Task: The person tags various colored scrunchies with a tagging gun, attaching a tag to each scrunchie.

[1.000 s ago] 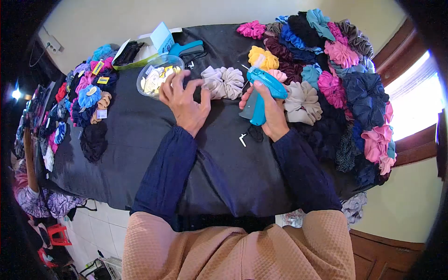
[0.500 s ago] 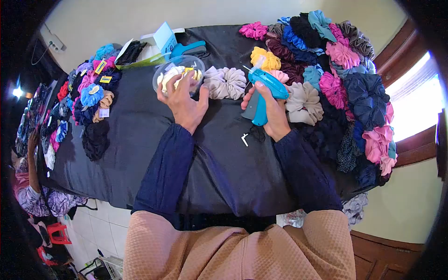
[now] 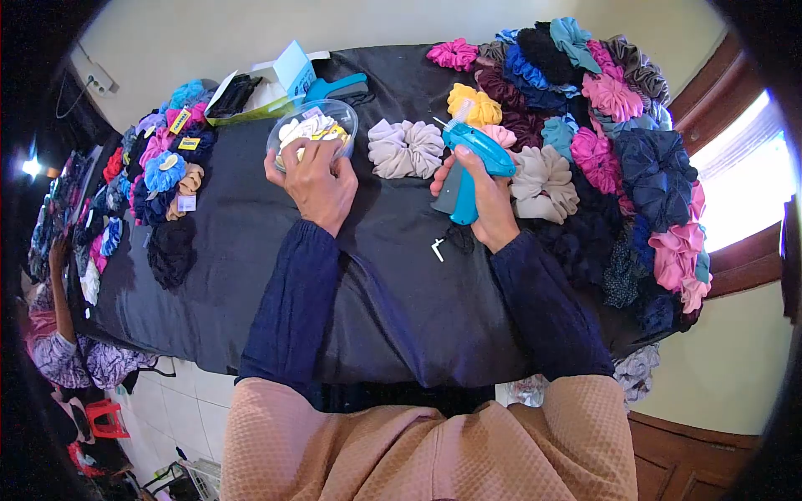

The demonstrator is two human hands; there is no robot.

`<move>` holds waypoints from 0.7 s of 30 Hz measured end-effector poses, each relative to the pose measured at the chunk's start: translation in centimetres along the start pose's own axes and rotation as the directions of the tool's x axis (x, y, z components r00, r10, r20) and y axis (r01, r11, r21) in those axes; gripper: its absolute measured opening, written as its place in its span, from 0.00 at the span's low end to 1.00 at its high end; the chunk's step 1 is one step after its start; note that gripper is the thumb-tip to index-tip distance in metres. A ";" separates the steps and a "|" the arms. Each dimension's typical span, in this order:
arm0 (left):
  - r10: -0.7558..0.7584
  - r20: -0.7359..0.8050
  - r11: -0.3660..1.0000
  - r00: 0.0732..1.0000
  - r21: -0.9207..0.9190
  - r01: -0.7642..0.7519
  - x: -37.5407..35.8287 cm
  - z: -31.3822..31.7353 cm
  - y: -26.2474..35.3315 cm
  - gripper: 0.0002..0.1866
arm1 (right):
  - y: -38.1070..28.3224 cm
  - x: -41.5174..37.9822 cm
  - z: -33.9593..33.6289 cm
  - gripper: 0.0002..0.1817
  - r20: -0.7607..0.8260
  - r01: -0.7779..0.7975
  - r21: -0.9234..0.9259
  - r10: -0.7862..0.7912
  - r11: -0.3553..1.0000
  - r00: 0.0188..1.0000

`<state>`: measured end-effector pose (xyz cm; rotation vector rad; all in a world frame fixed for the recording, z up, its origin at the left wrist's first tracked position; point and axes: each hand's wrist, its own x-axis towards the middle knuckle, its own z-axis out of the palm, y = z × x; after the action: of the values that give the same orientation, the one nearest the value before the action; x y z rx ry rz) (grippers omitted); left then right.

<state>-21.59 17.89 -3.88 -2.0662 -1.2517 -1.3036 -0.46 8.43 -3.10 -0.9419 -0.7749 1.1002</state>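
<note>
My right hand (image 3: pixel 484 196) is closed around a teal and grey tagging gun (image 3: pixel 474 163), its needle pointing up and to the left. A small white L-shaped piece (image 3: pixel 438 249) hangs just below the gun. My left hand (image 3: pixel 317 188) is at the front of a clear plastic bowl (image 3: pixel 352 125), fingers curled over its near rim; their tips are hidden. White and yellow labels (image 3: pixel 309 128) fill the bowl. Between both hands lies a pale grey scrunchie (image 3: pixel 407 150). A cream scrunchie (image 3: pixel 543 185) sits just right of the gun.
Many coloured scrunchies (image 3: pixel 614 96) are heaped along the right side. Tagged scrunchies (image 3: pixel 164 171) lie at the left. An opened box (image 3: pixel 251 96) and a teal-handled tool (image 3: pixel 338 86) stand at the back. Another person's arm (image 3: pixel 60 288) shows at far left.
My left hand has shifted left and slightly down, its fingers now more curled. The bowl has moved a little left, away from the pale grey scrunchie. My right hand stays almost still.
</note>
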 end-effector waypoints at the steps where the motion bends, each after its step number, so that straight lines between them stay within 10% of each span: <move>1: 0.000 0.000 1.000 1.000 -0.001 0.000 0.0 -0.1 0.2 0.06 | 0.0 0.0 0.0 0.17 -0.001 0.000 -0.001 0.000 1.000 1.000; 21: 0.138 0.076 0.983 0.988 -0.132 -0.127 0.3 -0.5 0.9 0.16 | -0.3 -0.2 0.4 0.16 -0.016 -0.023 0.021 0.023 1.000 1.000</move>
<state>-21.05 17.14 -3.28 -2.2732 -1.0685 -1.2772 -0.70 8.30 -2.68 -0.9428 -0.7395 1.1174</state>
